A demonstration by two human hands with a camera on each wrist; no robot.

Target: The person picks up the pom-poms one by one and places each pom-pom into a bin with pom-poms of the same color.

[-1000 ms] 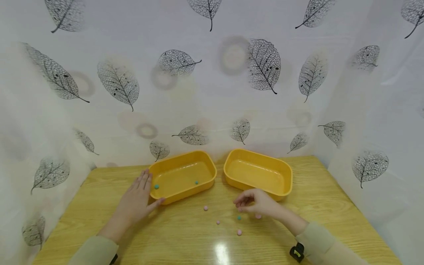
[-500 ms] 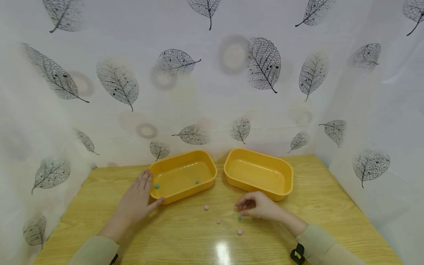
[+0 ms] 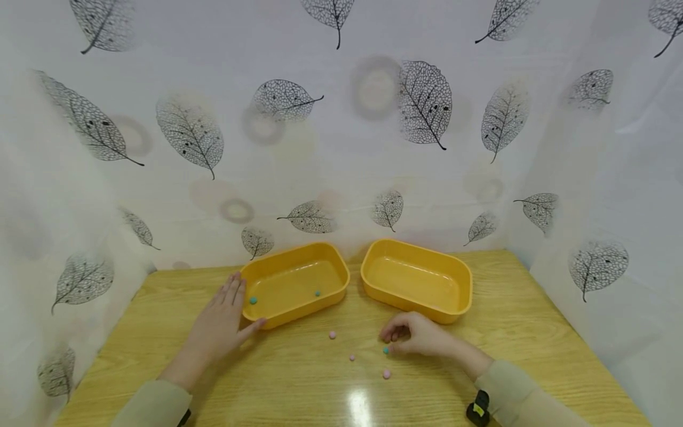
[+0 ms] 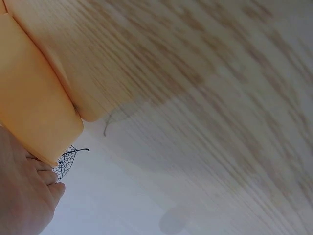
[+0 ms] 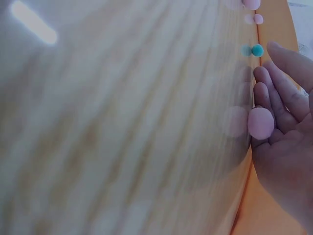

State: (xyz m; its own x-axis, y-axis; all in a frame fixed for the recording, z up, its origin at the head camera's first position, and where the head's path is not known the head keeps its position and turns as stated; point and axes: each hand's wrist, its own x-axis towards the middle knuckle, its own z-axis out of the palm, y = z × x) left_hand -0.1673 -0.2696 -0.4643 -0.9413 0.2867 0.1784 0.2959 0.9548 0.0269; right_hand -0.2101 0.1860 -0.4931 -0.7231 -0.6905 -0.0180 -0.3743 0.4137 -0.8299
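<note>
My left hand (image 3: 219, 326) rests with straight fingers against the left end of a yellow tray (image 3: 306, 314), thumb at its front wall. Two small teal balls (image 3: 253, 300) lie in that tray. My right hand (image 3: 418, 335) is low over the table, its fingers bent and thumb apart from them. Beside the thumb tip sits a teal ball (image 3: 386, 350), and no grip on it shows. In the right wrist view a pink ball (image 5: 260, 123) lies by the palm; the hand hides it in the head view. Pink balls (image 3: 332, 335) lie left of this hand, another (image 3: 386, 374) nearer me.
A second yellow tray (image 3: 416, 305) stands at the back right, just beyond my right hand. Both trays are on the wooden table (image 3: 288, 379). A white leaf-print curtain (image 3: 341, 160) closes off the back and sides.
My right hand has come slightly down and toward me, its thumb now beside the teal ball. The pink ball under it has gone out of the head view. My left hand stays put.
</note>
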